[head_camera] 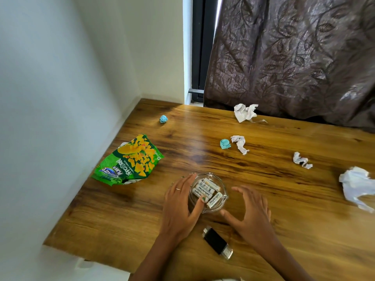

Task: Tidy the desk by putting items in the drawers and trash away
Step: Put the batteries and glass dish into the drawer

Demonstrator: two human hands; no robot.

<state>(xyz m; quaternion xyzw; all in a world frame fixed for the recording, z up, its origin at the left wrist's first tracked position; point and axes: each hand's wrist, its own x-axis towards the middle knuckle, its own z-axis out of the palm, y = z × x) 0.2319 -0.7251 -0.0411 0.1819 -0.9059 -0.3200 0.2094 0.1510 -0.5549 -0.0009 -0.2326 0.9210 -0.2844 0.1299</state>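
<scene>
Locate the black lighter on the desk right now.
Head view: the black lighter lies near the desk's front edge, between both forearms, just below the glass dish of batteries.

Glossy wood-grain desk [284, 199], clear glass dish [222, 197], crumpled paper [245, 112] (matt), shiny snack bag [132, 161]
</scene>
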